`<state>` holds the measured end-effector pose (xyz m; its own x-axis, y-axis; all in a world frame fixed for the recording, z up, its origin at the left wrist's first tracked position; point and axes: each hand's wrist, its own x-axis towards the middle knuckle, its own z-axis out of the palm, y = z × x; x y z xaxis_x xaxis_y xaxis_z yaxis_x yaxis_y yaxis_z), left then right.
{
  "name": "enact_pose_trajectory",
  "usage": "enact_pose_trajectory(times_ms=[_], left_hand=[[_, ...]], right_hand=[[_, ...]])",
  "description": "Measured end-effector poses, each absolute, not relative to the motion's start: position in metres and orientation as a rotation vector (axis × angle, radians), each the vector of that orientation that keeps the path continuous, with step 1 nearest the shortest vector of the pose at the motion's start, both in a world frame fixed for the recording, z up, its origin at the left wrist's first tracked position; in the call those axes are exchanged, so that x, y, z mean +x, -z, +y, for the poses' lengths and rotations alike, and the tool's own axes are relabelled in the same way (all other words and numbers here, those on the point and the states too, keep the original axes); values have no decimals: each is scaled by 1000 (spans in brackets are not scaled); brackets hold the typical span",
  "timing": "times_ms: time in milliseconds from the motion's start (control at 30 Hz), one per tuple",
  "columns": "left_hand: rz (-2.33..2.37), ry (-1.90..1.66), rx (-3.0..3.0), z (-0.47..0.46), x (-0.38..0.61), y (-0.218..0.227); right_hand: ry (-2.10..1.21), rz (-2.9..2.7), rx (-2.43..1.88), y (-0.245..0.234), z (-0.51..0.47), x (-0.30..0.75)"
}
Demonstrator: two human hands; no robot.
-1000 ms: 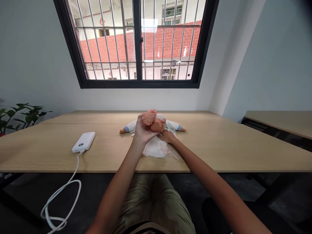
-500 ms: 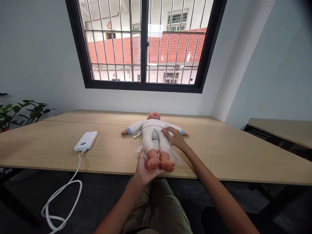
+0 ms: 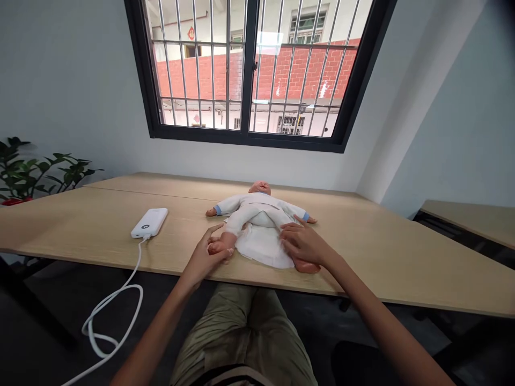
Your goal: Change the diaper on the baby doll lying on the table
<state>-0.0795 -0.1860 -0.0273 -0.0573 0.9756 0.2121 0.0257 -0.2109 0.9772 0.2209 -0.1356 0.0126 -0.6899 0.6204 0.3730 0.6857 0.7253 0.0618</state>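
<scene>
A baby doll (image 3: 257,206) in a white suit with blue cuffs lies on its back, head toward the window and legs spread toward me. My left hand (image 3: 205,254) is curled around the bare foot on the left. On the other side, my right hand (image 3: 303,244) grips the lower leg from above, hiding most of it; the foot shows below. Between the legs a white diaper (image 3: 263,246) lies spread flat, its upper end under the doll.
The doll rests on a wooden table (image 3: 374,252) near its front edge. A white power bank (image 3: 149,222) lies to the left, its white cable (image 3: 139,305) hanging in a loop off the edge. A potted plant (image 3: 40,171) stands far left, below the barred window's (image 3: 245,69) wall.
The doll's legs, close together before, are now spread apart. My left hand moved left with one foot, my right hand moved down onto the other leg. The diaper between them now shows.
</scene>
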Motion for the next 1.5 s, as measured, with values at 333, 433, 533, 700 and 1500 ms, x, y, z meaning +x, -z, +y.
enact_pose_trajectory(times_ms=[333, 433, 533, 700, 1500], left_hand=[[1611, -1183, 1847, -177, -85, 39], [1720, -1135, 1922, -175, -84, 42], [1630, -1177, 2035, -171, -85, 42], [1283, -1231, 2144, -153, -80, 28], [859, -1258, 1858, -15, -30, -14]], right_hand=[[612, -2671, -1030, 11, -137, 226], [572, -2697, -1003, 14, -138, 211], [462, -2659, -1046, 14, -138, 202], [148, -2426, -1067, 0, -131, 206], [-349, -1861, -1083, -31, -13, 215]])
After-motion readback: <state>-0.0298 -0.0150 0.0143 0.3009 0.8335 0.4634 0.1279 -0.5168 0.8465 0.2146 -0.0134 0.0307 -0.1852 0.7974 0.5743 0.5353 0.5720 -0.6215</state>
